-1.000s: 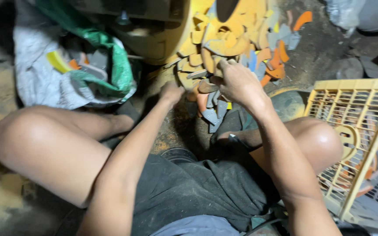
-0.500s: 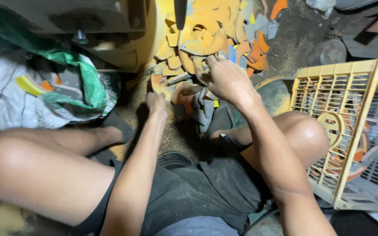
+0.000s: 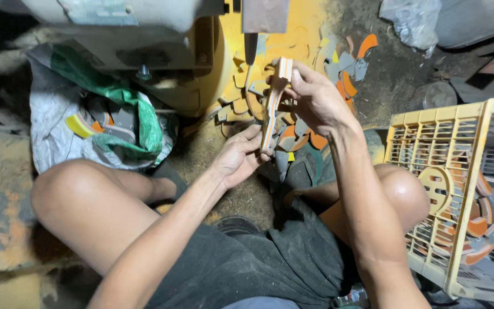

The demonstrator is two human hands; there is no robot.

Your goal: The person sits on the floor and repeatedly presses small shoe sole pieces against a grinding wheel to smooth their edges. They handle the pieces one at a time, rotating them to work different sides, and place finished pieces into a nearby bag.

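Note:
Both my hands hold one long flat sole-shaped piece (image 3: 272,109), seen edge on, with orange and grey layers. My right hand (image 3: 315,100) grips its upper end and my left hand (image 3: 239,155) holds its lower end from below. The piece stands nearly upright in front of a pile of orange, yellow and grey cut scraps (image 3: 315,68) on the ground. Just above the piece hangs a dark metal blade or bar (image 3: 264,17) of a yellow machine (image 3: 212,68).
A yellow plastic crate (image 3: 453,189) with orange and grey pieces stands at my right knee. A white and green sack (image 3: 98,120) holding more pieces lies at the left. My bare knees flank the hands. A clear plastic bag (image 3: 413,20) lies far right.
My hands have lifted a long layered piece up out of the scrap pile; earlier they were reaching down among the scraps. The view has tilted, with the crate now lower right.

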